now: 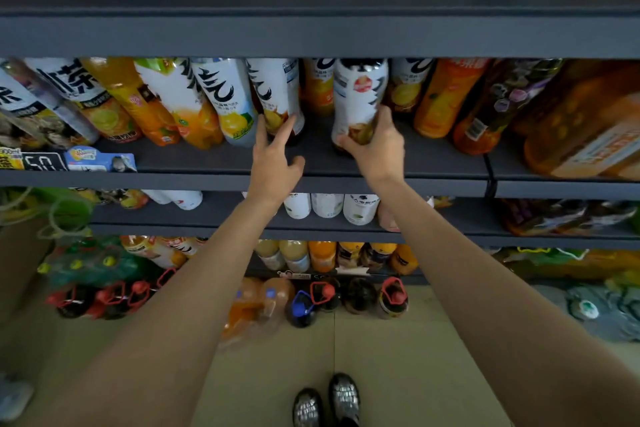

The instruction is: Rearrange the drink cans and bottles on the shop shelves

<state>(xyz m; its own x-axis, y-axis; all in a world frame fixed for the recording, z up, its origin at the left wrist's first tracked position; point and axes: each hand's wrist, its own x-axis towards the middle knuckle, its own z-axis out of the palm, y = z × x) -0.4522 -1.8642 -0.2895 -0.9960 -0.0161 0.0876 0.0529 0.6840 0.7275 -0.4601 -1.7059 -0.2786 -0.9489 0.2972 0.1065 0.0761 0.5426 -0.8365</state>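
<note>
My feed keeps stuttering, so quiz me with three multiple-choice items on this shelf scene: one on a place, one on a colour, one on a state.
1. Where does the bottle gripped by the right hand stand?
A. on the floor
B. on the shelf with the blue price tags
C. on the lowest shelf

2. What colour is the label of that white-label bottle?
A. mainly white with black writing
B. plain green
C. plain blue

3. What is the left hand doing?
A. gripping a can
B. hanging at the person's side
C. reaching with straight fingers to a neighbouring bottle

Answers: 1 B, its base sits on that shelf; 2 A, white wrap with black strokes; 3 C, fingers extended against the bottle, not curled round it.
</note>
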